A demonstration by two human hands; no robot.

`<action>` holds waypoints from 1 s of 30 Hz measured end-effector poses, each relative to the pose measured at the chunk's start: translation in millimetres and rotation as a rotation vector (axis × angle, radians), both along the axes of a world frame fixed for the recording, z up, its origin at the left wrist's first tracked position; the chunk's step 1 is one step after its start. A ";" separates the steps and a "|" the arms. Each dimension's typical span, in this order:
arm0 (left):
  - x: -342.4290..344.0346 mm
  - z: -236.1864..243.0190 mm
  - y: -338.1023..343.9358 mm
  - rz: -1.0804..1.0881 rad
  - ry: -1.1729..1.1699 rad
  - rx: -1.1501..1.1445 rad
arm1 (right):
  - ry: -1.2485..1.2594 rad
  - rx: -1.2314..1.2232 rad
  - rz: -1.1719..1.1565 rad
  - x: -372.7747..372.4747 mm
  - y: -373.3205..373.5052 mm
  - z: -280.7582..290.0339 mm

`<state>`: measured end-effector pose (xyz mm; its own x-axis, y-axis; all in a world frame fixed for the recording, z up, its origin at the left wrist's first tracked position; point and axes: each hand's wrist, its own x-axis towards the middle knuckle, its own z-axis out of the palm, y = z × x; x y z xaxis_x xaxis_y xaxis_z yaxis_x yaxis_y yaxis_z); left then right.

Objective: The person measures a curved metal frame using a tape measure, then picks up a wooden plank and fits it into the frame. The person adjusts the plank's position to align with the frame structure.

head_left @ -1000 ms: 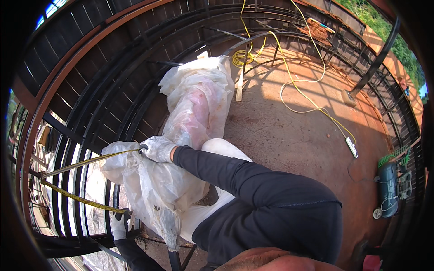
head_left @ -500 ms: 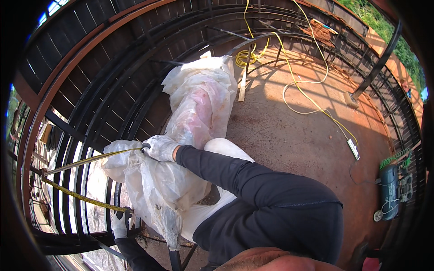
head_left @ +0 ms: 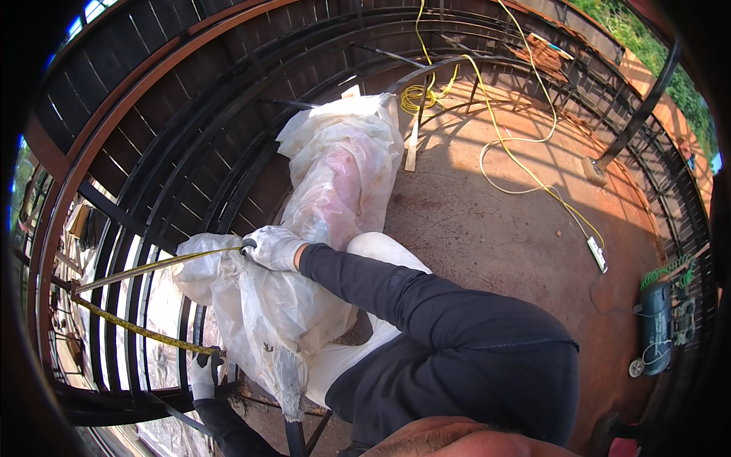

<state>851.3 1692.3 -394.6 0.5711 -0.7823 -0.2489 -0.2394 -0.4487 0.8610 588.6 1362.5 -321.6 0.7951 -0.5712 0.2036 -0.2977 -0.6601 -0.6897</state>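
Observation:
My right hand [head_left: 272,248], in a white-grey glove, grips a yellow tape measure [head_left: 141,330] at its upper end, over crumpled translucent plastic sheeting [head_left: 339,175]. My left hand [head_left: 205,372], lower down in a white and black glove, is closed on the lower stretch of the tape by the black curved bars [head_left: 137,289]. Both stretches of tape meet at a rusty upright [head_left: 74,289] on the left, in a narrow V. The sheeting is draped lengthwise beside my arms, with pink showing through it; what lies beneath is hidden.
A curved steel frame [head_left: 221,53] surrounds a rusty floor [head_left: 510,244]. Yellow cords [head_left: 422,95] and a white power strip [head_left: 596,255] lie on it. A compressor [head_left: 655,327] with green hose stands at right, and a post [head_left: 640,110] rises at upper right.
The whole view has shifted slightly to the right. My hands keep their hold on the tape, with no other clear movement.

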 end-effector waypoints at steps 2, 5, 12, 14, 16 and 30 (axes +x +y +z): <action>-0.2 0.4 -0.9 -0.006 -0.024 0.006 | 0.000 -0.004 -0.004 0.7 -0.6 -1.4; -2.1 1.8 -0.4 -0.003 -0.017 -0.004 | 0.007 -0.004 0.001 -0.3 0.2 0.2; 4.4 -1.4 0.6 -0.012 0.008 0.018 | 0.004 -0.014 0.005 0.6 -1.1 -1.1; 4.8 -2.8 1.1 -0.008 -0.013 -0.006 | 0.001 -0.026 0.008 0.6 -1.1 -1.5; 9.4 -8.2 2.3 -0.010 -0.032 -0.015 | -0.011 -0.043 0.012 1.6 -1.3 -3.5; 1.0 9.1 1.8 -0.028 -0.113 0.024 | -0.029 -0.023 0.007 0.1 1.3 0.3</action>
